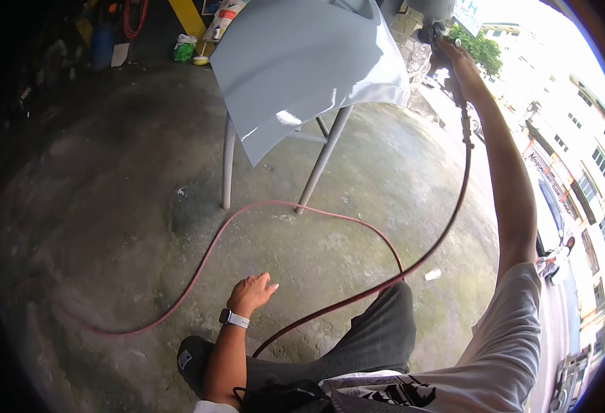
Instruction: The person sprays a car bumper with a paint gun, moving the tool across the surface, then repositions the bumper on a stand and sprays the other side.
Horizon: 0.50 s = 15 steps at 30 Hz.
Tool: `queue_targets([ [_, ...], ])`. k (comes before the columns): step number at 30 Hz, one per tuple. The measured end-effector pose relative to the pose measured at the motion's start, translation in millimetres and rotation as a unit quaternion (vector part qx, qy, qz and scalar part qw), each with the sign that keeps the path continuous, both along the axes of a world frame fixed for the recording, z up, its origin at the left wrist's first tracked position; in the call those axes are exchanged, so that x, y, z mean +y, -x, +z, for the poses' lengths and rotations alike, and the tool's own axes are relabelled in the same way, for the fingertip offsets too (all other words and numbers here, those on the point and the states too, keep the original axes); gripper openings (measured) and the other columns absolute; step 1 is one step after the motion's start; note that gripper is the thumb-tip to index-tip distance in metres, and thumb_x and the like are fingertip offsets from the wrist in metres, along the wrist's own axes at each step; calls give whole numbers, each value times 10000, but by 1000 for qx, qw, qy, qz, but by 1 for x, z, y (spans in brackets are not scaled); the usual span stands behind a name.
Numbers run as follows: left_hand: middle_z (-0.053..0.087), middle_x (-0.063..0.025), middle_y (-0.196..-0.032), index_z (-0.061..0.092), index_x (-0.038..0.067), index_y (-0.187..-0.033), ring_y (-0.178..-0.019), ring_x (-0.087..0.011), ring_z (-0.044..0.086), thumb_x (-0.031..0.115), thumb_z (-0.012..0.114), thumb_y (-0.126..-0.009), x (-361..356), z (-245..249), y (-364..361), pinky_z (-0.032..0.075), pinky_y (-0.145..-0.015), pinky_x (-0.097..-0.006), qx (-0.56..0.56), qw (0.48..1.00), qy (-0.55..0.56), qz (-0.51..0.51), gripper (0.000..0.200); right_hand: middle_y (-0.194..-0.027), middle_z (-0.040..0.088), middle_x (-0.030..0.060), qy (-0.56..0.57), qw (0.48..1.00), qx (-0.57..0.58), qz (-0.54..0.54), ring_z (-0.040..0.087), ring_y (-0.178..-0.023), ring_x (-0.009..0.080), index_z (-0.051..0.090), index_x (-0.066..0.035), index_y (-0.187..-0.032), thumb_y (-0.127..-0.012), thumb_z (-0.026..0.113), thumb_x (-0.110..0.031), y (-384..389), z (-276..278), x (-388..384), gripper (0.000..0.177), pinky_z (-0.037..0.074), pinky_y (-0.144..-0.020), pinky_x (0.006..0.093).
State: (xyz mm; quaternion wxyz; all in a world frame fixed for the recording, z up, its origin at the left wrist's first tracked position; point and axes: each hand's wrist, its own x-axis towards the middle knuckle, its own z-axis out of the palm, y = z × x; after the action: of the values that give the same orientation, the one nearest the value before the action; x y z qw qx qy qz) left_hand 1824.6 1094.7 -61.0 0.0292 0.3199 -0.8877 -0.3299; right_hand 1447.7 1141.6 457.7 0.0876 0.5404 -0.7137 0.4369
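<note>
My right hand [458,60] is raised at arm's length at the upper right, wrapped round a spray gun [447,58]. The gun's cup is partly cut off by the top edge. A red air hose [447,237] runs from its handle down past my knee. To the gun's left, a glossy grey car body panel [302,69] rests on a metal stand [326,158]. My left hand [253,292] hangs low over the floor, holding nothing, with fingers loosely bent and the thumb apart. A watch with a pale band [237,319] is on that wrist.
The hose loops across the stained concrete floor [109,206], in front of the stand's legs. A green-and-white bag [184,48], a sack [225,19] and a blue drum [102,46] stand at the back. On the right lies a street with buildings [591,151] and a person.
</note>
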Motion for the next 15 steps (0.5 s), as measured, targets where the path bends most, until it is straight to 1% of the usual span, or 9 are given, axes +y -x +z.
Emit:
queue_targets([
  [2, 691, -186, -906, 603, 52, -1073, -870, -382, 669, 406, 594, -942, -2, -1, -1, 513, -772, -470, 14, 1000, 1, -1, 377, -755, 615, 25, -61, 997, -41, -40, 491, -587, 81, 624, -96, -959, -934, 524, -558, -31, -17, 22, 474, 313, -421, 249],
  [3, 692, -185, -917, 604, 51, -1075, -878, -377, 671, 405, 591, -945, -4, 0, 0, 514, -777, -470, 14, 1000, -4, -5, 377, -742, 595, 21, -74, 992, -75, -67, 443, -532, 76, 623, -97, -984, -937, 518, -561, -47, -26, 30, 477, 305, -405, 244],
  [5, 693, -185, -928, 605, 51, -1077, -886, -372, 673, 405, 588, -948, -7, 5, 0, 514, -782, -469, 13, 1000, -10, -10, 377, -795, 604, 73, -129, 986, -105, -18, 376, -431, 67, 564, -59, -1127, -977, 451, -534, -56, -44, 51, 511, 270, -356, 220],
  [7, 698, -192, -990, 597, 52, -1128, -933, -382, 676, 405, 578, -955, -10, 12, -1, 535, -774, -468, -33, 999, -27, -22, 394, -795, 584, 68, -151, 976, -153, 31, 353, -426, 66, 508, -60, -1216, -980, 433, -518, -62, -63, 68, 521, 246, -333, 224],
  [8, 698, -192, -990, 597, 52, -1128, -933, -382, 676, 405, 578, -955, -12, 11, -1, 535, -774, -468, -32, 999, -29, -24, 394, -821, 580, 98, -184, 966, -170, 64, 429, -481, 82, 461, -39, -1262, -979, 446, -507, -73, -65, 81, 547, 279, -315, 208],
  [9, 699, -191, -989, 599, 51, -1123, -926, -380, 677, 401, 581, -954, -12, 10, -2, 536, -768, -466, -25, 999, -27, -19, 389, -821, 580, 98, -187, 966, -171, 61, 429, -481, 82, 461, -39, -1262, -979, 446, -507, -72, -73, 86, 547, 279, -315, 208],
  [11, 699, -190, -988, 600, 49, -1117, -919, -378, 679, 397, 584, -954, -13, 6, -3, 536, -762, -464, -17, 999, -25, -19, 385, -839, 582, 129, -167, 946, -234, 147, 534, -614, 110, 456, -9, -1261, -966, 475, -530, -61, -89, 99, 598, 337, -316, 192],
  [12, 700, -188, -984, 599, 47, -1111, -916, -377, 679, 396, 584, -954, -13, 5, -3, 536, -761, -464, -6, 1000, -20, -18, 382, -850, 591, 122, -162, 951, -227, 135, 428, -552, 86, 534, -54, -1152, -942, 471, -597, -68, -93, 101, 585, 272, -372, 211],
  [15, 701, -185, -985, 602, 47, -1129, -930, -372, 677, 400, 584, -954, -13, 1, -3, 530, -787, -461, 2, 1000, -21, -18, 395, -848, 594, 115, -152, 958, -209, 125, 431, -551, 90, 541, -57, -1129, -954, 461, -583, -74, -95, 99, 560, 266, -373, 212],
])
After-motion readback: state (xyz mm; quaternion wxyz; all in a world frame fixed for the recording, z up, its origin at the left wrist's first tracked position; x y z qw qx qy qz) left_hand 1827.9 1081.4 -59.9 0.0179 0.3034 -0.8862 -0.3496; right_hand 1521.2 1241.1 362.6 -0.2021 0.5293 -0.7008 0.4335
